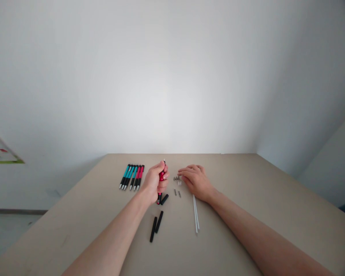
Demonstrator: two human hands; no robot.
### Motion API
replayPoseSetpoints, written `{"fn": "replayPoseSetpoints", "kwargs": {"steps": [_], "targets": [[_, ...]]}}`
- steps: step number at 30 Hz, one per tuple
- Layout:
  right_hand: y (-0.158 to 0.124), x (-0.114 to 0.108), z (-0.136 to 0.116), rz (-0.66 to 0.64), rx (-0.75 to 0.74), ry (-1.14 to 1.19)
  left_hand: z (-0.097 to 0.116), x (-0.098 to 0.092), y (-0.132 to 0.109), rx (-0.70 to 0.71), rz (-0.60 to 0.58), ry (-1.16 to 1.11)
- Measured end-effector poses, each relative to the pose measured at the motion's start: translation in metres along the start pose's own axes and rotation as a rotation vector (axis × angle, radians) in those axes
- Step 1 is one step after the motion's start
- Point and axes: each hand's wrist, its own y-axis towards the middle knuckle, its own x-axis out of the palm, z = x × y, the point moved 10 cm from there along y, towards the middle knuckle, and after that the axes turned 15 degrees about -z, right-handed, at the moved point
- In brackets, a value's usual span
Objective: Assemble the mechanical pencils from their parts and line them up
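My left hand [157,180] is wrapped round a red pen barrel [161,176], held upright with a small tip showing at its top. My right hand [196,179] rests low over the table with its fingers stretched to the left, beside small metal tips [176,178] and small clear pieces [179,183]. Whether its fingertips touch a piece is too small to tell. Two springs [177,193] lie between the hands. White refills [196,214] stick out from below my right wrist. Black grips [153,229] lie in front of my left hand, and another black piece [165,199] is close beneath it.
A row of several teal and red pens [132,177] lies on the table [230,172] left of my left hand. The white wall [172,96] stands behind the table's far edge. A poster [1,151] hangs at the far left.
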Motion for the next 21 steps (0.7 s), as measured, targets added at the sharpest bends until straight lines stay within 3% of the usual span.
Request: {"fn": "replayPoseSetpoints", "kwargs": {"steps": [15, 21], "targets": [[-0.001, 0.003, -0.009, -0.056, -0.065, 0.037, -0.004, 0.005, 0.000, -0.047, -0.041, 0.031], [-0.002, -0.005, 0.004, 0.040, -0.005, 0.059, -0.004, 0.004, 0.000, -0.069, -0.029, 0.052]]}}
